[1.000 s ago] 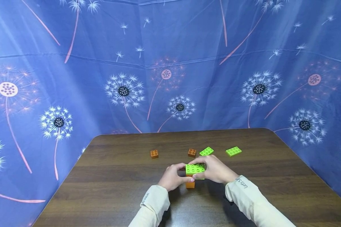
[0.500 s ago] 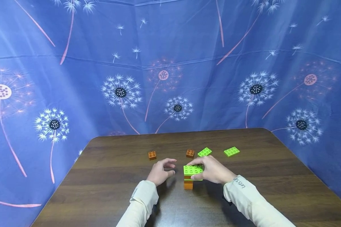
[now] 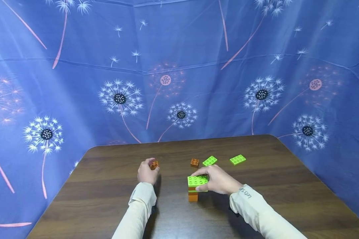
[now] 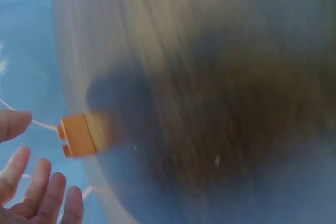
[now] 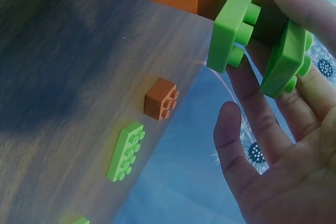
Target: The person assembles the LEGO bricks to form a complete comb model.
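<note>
Blue fabric (image 3: 179, 46) is backing the table (image 3: 86, 192); the right hand (image 3: 220, 180) is gripping the brick stack (image 3: 192, 188). Fingers spread, the left hand (image 3: 147, 173) is hovering by the leftmost brick (image 3: 155, 164), apparently fetching it and needing a pinch.

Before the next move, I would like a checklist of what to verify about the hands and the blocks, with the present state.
1. Right hand grips the stack: ok.
2. Stack upright: ok.
3. Stack's layers pressed fully together: cannot tell.
4. Left hand holds the left orange block: not ok; the left wrist view shows its fingers spread, without a hold.
5. Spare orange block, middle green plate and right green plate lie apart from the stack: ok.
</note>
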Tool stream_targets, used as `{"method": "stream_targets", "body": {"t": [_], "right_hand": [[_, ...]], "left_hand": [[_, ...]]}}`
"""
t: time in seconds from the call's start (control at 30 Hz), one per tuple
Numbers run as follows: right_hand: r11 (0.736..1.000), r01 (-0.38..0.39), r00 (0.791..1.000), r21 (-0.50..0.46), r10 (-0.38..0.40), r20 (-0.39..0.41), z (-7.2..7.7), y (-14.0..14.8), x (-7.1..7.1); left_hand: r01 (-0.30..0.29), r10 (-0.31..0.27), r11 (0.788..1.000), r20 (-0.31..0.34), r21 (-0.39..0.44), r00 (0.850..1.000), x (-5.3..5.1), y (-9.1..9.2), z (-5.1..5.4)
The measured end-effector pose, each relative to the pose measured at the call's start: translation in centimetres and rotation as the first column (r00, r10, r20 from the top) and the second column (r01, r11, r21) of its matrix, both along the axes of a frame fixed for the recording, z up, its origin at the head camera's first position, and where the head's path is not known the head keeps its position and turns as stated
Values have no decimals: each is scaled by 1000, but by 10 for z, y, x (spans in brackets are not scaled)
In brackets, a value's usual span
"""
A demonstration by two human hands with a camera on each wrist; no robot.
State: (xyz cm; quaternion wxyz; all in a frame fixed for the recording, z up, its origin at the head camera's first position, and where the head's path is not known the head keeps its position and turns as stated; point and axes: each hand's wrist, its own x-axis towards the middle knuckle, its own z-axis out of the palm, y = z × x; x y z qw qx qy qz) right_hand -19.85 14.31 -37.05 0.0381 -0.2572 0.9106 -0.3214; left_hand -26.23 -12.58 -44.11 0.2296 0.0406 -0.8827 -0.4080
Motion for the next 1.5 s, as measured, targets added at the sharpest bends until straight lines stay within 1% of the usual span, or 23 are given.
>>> {"method": "stream_targets", "body": {"t": [0.07,0.1,0.13,0.17,0.2,0.23,0.37,0.47,0.57,0.7,0.8,0.97,1.03,1.13,1.23,1.37,1.5], "right_hand": [[1000,-2,1000,3,2,-7,0,0,0],[1000,0,1000,1,0,-4,1,0,0],[1000,5,1000,3,-5,-2,1,0,0],[1000,11,1000,2,-11,1,1,0,0],[1000,16,1000,2,-16,6,1,0,1],[1000,17,1000,-2,-17,8,1,0,1],[1000,6,1000,-9,-5,1,1,0,2],[1000,2,1000,0,-2,-12,1,-1,2],[1000,9,1000,12,-9,-21,0,-1,1],[1000,17,1000,20,-17,-18,-1,-2,1],[1000,18,1000,23,-18,-10,-2,-2,0],[1000,14,1000,23,-14,-9,-2,-1,0],[1000,15,1000,25,-15,-9,-3,-1,0],[999,23,1000,29,-23,-3,-3,-2,-1],[1000,21,1000,24,-21,-1,-2,-2,-1],[1000,5,1000,11,-5,-8,-1,0,-1],[1000,-5,1000,5,5,-8,-2,0,-1]], "left_hand": [[-24,24,1000,53,-6,998,-2,-4,1],[-28,28,1000,88,-4,996,-3,-5,2],[-27,29,1000,122,-12,992,-5,-7,0],[-23,27,999,154,-25,988,-7,-8,-1],[-17,21,1000,202,-24,979,-5,-8,4],[-15,24,999,230,-43,973,-7,-9,2],[-12,53,990,298,-138,953,-13,-14,-3],[3,58,983,320,-186,946,-17,-14,-6],[21,57,974,332,-227,941,-18,-14,-7],[45,52,961,338,-273,940,-16,-10,-5],[64,40,952,330,-298,943,-13,-8,-4],[84,24,937,304,-339,952,-11,-5,-5],[91,17,933,296,-348,955,-10,-3,-3],[104,-2,933,285,-345,959,-7,0,3],[116,-25,936,267,-333,963,-1,4,14],[156,-84,936,231,-315,969,9,10,29],[203,-145,932,204,-299,968,17,15,42]]}}
